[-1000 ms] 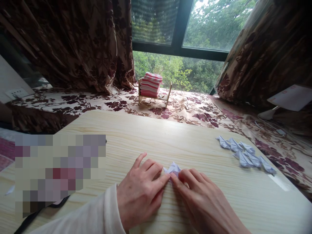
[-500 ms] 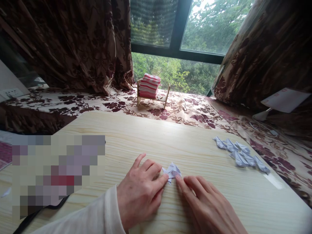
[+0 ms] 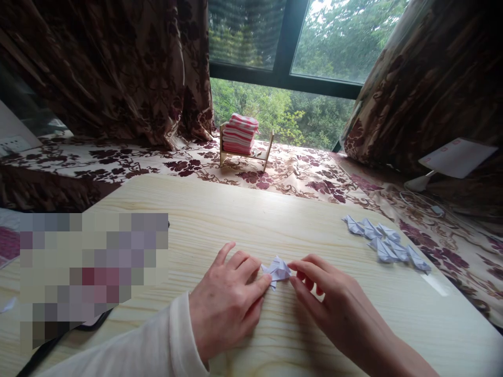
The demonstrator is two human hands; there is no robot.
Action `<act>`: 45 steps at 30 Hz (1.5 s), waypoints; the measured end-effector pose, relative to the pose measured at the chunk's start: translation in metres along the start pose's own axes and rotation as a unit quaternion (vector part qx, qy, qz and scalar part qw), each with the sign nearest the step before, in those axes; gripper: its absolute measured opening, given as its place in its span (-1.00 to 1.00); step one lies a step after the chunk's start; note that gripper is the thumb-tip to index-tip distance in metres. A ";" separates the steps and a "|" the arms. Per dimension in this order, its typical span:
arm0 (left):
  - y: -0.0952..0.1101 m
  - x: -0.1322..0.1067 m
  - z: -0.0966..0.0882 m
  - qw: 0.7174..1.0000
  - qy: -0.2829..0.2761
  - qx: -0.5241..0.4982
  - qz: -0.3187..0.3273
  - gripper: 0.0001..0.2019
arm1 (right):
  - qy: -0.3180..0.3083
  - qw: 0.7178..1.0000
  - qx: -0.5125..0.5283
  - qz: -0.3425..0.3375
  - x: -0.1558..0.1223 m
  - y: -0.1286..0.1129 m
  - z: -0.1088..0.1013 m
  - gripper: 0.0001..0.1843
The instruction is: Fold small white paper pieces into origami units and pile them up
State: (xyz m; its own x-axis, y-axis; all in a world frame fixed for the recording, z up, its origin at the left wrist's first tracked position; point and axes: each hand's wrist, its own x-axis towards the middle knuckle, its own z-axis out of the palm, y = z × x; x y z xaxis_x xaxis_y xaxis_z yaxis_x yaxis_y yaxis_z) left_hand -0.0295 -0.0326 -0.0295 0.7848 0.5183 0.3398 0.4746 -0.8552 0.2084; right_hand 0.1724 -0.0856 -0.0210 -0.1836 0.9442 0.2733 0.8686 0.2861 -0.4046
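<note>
A small folded white paper piece (image 3: 280,269), with pointed corners, lies on the light wooden table between my hands. My left hand (image 3: 231,301) rests on the tabletop and holds the paper's left side down with its index fingertip; its little finger sticks out. At the paper's right edge, the thumb and index finger of my right hand (image 3: 330,293) close around the corner in a loose pinch. How much paper sits between those fingertips is hard to see.
Several similar folded paper pieces (image 3: 387,241) lie at the table's right side. A blurred-out object (image 3: 98,272) covers the left. Beyond the table (image 3: 236,201), a small wooden rack (image 3: 267,154) holds folded pink-striped cloths (image 3: 239,133). A white lamp (image 3: 456,157) stands right.
My right hand has lifted and turned, its index finger now bent above the thumb at the paper's right edge. My left hand keeps its place on the paper.
</note>
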 end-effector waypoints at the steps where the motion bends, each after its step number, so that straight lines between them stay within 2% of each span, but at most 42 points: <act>1: 0.000 0.000 0.000 1.000 -0.001 0.001 -0.002 -0.73 | -0.006 1.000 0.001 0.010 0.003 0.000 0.001 -0.80; 11: 0.002 0.000 -0.001 1.000 0.003 0.007 -0.012 -0.74 | -0.038 0.996 -0.078 -0.012 0.006 0.002 0.009 -0.68; 18: 0.003 0.003 -0.003 1.000 -0.004 0.014 -0.013 -0.78 | -0.003 0.986 -0.165 -0.038 0.004 -0.001 0.015 -0.70; 23: 0.002 0.003 -0.002 1.000 -0.009 0.014 -0.009 -0.78 | 0.020 0.987 -0.157 -0.032 -0.003 -0.001 0.009 -0.73; 26: 0.002 0.002 -0.002 1.000 -0.008 0.016 -0.008 -0.77 | 0.044 0.984 -0.158 -0.067 -0.012 0.000 0.004 -0.75; 31: 0.002 0.001 -0.001 1.000 -0.007 0.020 -0.008 -0.76 | 0.041 0.959 -0.231 -0.158 -0.021 0.002 0.010 -0.60; 39: 0.002 0.002 -0.001 1.000 -0.003 0.012 -0.009 -0.76 | 0.022 0.952 -0.255 -0.166 -0.026 0.006 0.016 -0.55; 45: 0.002 0.002 -0.001 1.000 -0.005 0.011 -0.014 -0.77 | 0.014 0.952 -0.261 -0.157 -0.026 0.001 0.021 -0.56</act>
State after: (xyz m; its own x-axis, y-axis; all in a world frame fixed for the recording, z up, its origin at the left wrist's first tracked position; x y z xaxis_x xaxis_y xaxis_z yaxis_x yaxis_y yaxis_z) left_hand -0.0272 -0.0331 -0.0273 0.7752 0.5421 0.3242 0.5048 -0.8402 0.1980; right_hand 0.1682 -0.1066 -0.0472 -0.4663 0.8184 0.3358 0.8846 0.4271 0.1873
